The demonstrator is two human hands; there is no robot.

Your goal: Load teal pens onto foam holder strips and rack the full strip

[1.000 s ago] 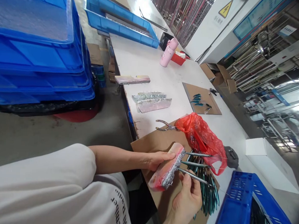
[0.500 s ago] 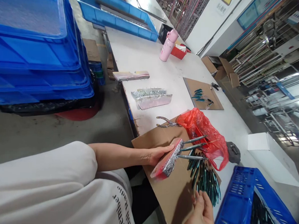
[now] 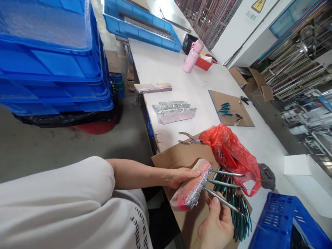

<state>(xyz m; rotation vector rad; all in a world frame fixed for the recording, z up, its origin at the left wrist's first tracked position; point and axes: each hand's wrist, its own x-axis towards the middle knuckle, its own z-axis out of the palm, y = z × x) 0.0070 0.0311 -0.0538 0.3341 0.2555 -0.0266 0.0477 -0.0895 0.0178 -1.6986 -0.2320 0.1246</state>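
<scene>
My left hand [image 3: 181,176] grips a pink and red block [image 3: 192,184] whose right edge is rough and silvery. Three slim metallic pieces [image 3: 226,184] stick out of that edge toward the right. Close to the block's lower end is my right hand [image 3: 217,218], thumb and fingers pinched beside the lowest piece; what lies between the fingertips is too small to make out. A pile of teal, slender pieces [image 3: 240,216] lies on brown cardboard [image 3: 172,154], partly behind the right hand.
Pliers [image 3: 190,139] and a red plastic bag [image 3: 231,145] lie beyond the block. Farther off are similar blocks [image 3: 177,114], a cardboard sheet [image 3: 238,109] with teal pieces and a pink bottle [image 3: 193,56]. A blue basket [image 3: 277,217] stands right, stacked blue crates [image 3: 47,60] left.
My right hand has moved up from the pile to the block's lower end. The block has turned slightly, and its lowest metallic piece now slants down to the right. The camera view has shifted.
</scene>
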